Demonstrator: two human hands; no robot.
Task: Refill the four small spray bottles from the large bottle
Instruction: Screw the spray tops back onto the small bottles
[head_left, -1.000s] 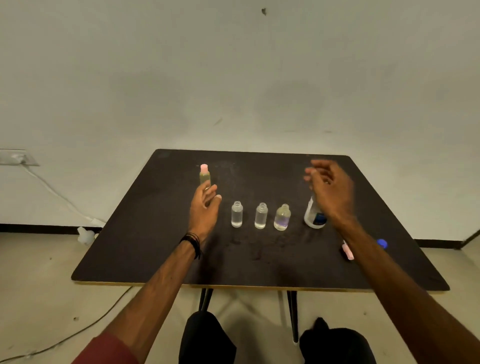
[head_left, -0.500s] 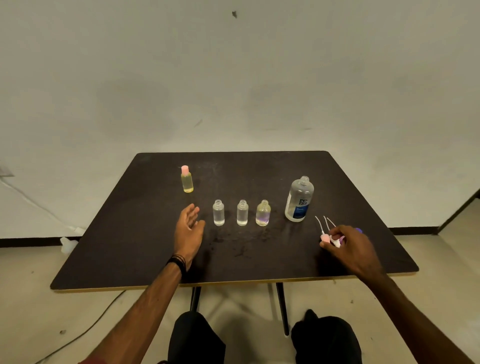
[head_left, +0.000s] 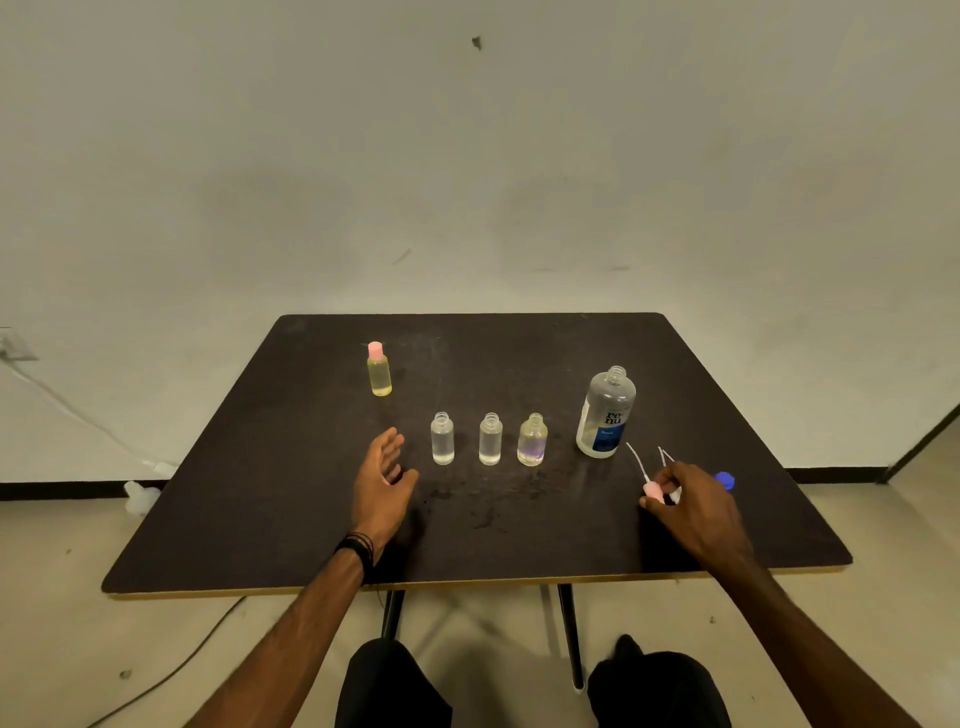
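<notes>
Pinching a pink spray cap (head_left: 651, 490), right grip (head_left: 691, 506) sits near the large bottle (head_left: 605, 413); left grip (head_left: 383, 480) relaxed wide.

Single view only, head-worn wide-angle, so no second camera shares any part of the scene. It looks forward and down from above the near edge of the dark table (head_left: 519, 545), facing a pale wall (head_left: 467, 156) behind it. Whole tabletop fits in frame, far corners included, floor visible both sides. The person's forearms enter from the bottom, knees below the table edge. Middle distance to the bottles; small items by the right hand (head_left: 696, 512) probably too small to resolve.
</notes>
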